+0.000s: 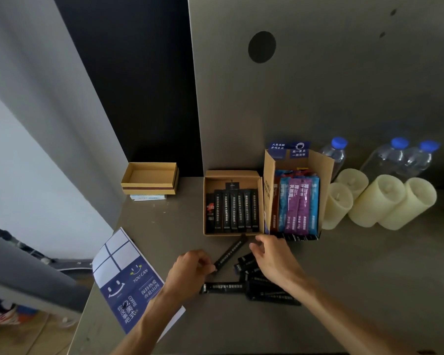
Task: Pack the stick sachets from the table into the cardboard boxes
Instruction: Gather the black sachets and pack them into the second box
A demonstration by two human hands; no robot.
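Note:
A low cardboard box (208, 201) holds a row of black stick sachets (232, 211). Right of it a taller cardboard box (326, 180) holds blue and purple sachets (297, 203). My left hand (190, 270) pinches the near end of one black sachet (231, 252), whose far end points at the low box's front edge. My right hand (272, 254) hovers with curled fingers over several loose black sachets (254, 288) on the table, just in front of the boxes. I cannot tell whether it holds one.
A small empty cardboard tray (149, 185) sits at the back left on some paper. A blue and white printed flat sheet (126, 280) lies at the table's left edge. Several pale candles (377, 201) and water bottles (397, 157) stand at the right.

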